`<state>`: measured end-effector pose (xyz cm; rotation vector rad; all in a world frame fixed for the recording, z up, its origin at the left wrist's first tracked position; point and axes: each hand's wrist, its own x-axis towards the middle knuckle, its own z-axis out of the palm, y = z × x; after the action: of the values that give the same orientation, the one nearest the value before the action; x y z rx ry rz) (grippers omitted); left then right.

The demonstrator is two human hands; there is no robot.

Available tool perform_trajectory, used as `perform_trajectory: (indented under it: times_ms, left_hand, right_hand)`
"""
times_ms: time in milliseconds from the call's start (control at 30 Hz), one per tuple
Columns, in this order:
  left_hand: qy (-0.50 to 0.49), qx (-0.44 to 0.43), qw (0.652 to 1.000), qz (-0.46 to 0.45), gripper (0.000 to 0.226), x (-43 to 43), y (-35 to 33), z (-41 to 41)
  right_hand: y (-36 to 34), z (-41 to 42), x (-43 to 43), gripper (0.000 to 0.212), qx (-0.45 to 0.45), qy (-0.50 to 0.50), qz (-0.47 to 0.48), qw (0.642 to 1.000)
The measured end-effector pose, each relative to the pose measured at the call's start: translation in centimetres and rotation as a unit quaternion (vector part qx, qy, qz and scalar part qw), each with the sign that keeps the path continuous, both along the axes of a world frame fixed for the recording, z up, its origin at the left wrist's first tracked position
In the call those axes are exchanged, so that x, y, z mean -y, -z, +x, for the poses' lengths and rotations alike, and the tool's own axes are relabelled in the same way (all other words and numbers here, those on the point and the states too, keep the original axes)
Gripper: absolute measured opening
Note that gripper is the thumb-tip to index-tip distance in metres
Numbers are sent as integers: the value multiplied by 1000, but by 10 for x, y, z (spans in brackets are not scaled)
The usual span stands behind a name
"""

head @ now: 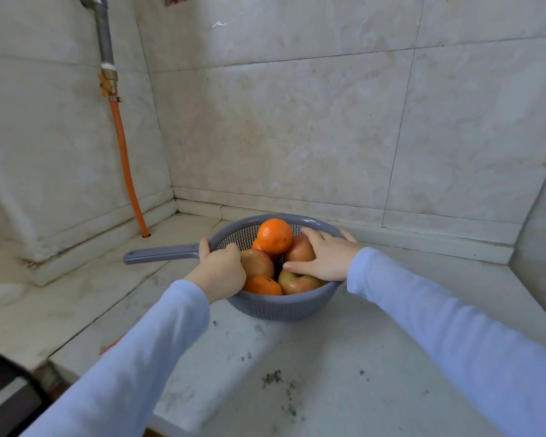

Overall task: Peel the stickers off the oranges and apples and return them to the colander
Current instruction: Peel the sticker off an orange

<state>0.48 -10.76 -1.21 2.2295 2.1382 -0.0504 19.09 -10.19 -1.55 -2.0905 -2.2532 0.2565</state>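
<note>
A grey plastic colander (275,307) with a long handle (161,253) stands on the marble counter, filled with oranges and reddish apples. One orange (275,236) sits on top of the pile, another orange (262,286) lies at the front. My left hand (219,271) grips the colander's rim where the handle joins it, beside an apple (256,263). My right hand (323,258) rests over the right side of the pile, fingers spread across an apple (300,249), thumb touching a lower apple (298,283). No stickers are visible.
The counter runs into a tiled corner just behind the colander. An orange hose (125,165) drops from a metal pipe (104,36) into the counter at the left. Dark specks (273,376) dot the near surface. A dark edge (0,389) lies at lower left.
</note>
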Motion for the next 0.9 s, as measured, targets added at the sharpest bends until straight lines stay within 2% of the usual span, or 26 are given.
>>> perform_trajectory:
  times_ms: [67,100,167,267,300,367,433,533,633,733,800,900]
  left_hand:
    - [33,-56,998,-22,37,-1,3,-2]
    - [63,-57,996,2,37,-2,4,-3]
    - [63,-50,996,39,37,0,6,-3]
    - [34,-89,995,15,34,5,3,3]
    - [19,-76,997,19,34,3,4,4]
    - [-9,9,999,41,30,6,7,3]
    - [-20,61,992,104,29,12,9,-1]
    - [29,-20,972,232,31,25,10,-2]
    - [107,-40,954,277,26,31,6,11]
    - [112,-1,955,275,22,33,3,16]
    - [138,52,946,288,25,38,4,20]
    - [225,156,924,266,46,61,9,36]
  right_hand:
    - [-1,0,3,93,-9,1,-1,1000]
    - [-2,0,3,94,-14,0,7,1000]
    - [-7,-6,3,91,-17,-13,55,998]
    - [-17,-22,-1,78,-56,-64,110,990]
    - [-20,-28,-3,75,-73,-78,105,989]
    - [-22,-38,-9,70,-74,-95,89,989]
    - [-23,-41,-15,64,-68,-94,82,990]
    - [-24,-39,-17,61,-110,-79,80,988]
    - [-20,-34,-10,58,-134,-61,137,980]
    - [-25,-23,6,64,-235,-19,196,952]
    - [-32,-9,20,69,-325,20,161,932]
    - [-31,17,41,63,-393,50,113,911]
